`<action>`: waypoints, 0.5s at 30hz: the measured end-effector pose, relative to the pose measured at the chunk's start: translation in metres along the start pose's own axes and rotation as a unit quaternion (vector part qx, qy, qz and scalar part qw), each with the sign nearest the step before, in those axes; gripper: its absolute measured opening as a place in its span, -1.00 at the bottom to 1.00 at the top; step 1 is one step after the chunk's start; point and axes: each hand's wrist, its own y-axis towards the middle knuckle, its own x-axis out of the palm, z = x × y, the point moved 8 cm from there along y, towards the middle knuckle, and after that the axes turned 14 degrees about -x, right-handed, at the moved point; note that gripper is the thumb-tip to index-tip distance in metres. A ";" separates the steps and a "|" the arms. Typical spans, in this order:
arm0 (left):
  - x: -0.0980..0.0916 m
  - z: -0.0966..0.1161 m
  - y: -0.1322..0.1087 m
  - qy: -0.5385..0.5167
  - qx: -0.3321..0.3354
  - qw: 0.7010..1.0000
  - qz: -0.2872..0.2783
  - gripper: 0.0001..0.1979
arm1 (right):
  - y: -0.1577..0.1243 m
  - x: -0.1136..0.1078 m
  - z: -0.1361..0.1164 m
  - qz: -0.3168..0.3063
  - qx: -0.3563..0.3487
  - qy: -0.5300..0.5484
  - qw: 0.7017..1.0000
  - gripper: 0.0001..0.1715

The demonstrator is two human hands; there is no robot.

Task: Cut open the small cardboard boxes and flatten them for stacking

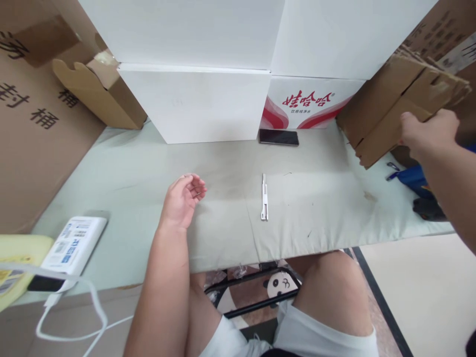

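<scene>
While our L hand (183,201) hangs half-curled over the cloth (223,218), w/ nothing in it that we can see, a slim white tool (265,198) lies to its right. Farther off, our R hand (431,131) is closed on the near edge of the folded cardboard (386,131), at the cloth's right side, fingertips hidden. Prob. light, stiff, bendy at creases; best held thumb vs. fingers across that edge. Beyond: phone (278,137), then white boxes (208,104).

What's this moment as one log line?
right hand: gripping flat brown cardboard | left hand: half-curled, no object visible | slim silver-white tool: lying on pale green cloth
</scene>
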 end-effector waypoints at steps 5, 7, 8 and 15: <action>-0.004 0.001 0.001 -0.006 0.004 1.000 0.002 -0.78 | 0.004 -0.002 -0.012 0.025 0.049 0.034 0.998 -0.63; -0.006 0.002 0.001 -0.003 0.006 1.000 -0.001 -0.78 | 0.006 -0.003 -0.007 0.036 0.079 0.037 0.996 -0.57; -0.006 0.003 0.002 0.000 0.009 1.000 -0.003 -0.78 | 0.008 -0.003 -0.003 0.041 0.099 0.039 0.994 -0.53; -0.010 0.003 0.002 0.000 0.011 1.000 0.001 -0.76 | 0.016 0.005 0.013 0.059 0.144 0.068 0.985 -0.56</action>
